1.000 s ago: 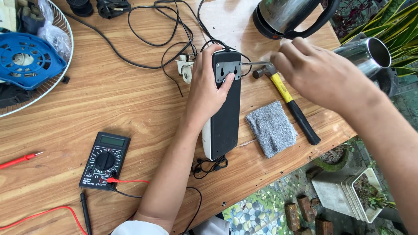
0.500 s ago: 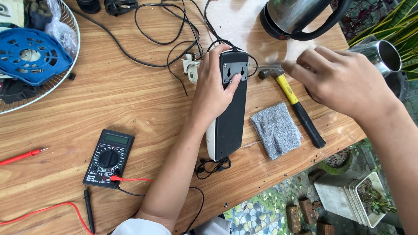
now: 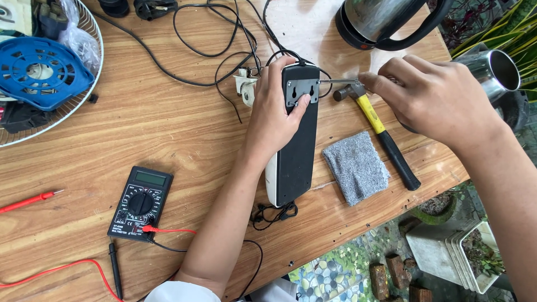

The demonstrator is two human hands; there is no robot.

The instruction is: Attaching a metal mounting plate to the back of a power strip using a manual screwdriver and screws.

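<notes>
A long black device (image 3: 297,156) with a white side lies on the wooden table (image 3: 168,128), a grey metal bracket (image 3: 302,90) fixed at its far end. My left hand (image 3: 275,112) presses down on the device, thumb on the bracket. My right hand (image 3: 436,98) holds a thin metal tool (image 3: 335,81) whose tip meets the bracket's right edge. Just beneath that tool lies a hammer (image 3: 380,131) with a yellow and black handle.
A grey cloth (image 3: 356,166) lies right of the device. A multimeter (image 3: 141,202) with red and black probes sits front left. A blue fan part (image 3: 39,72) in a wire guard is far left. Black cables (image 3: 212,45), a kettle (image 3: 386,22) and a steel cup (image 3: 495,67) stand behind.
My right hand has moved a little left and brought the thin tool's tip to the bracket. My left hand stays pressed on the device.
</notes>
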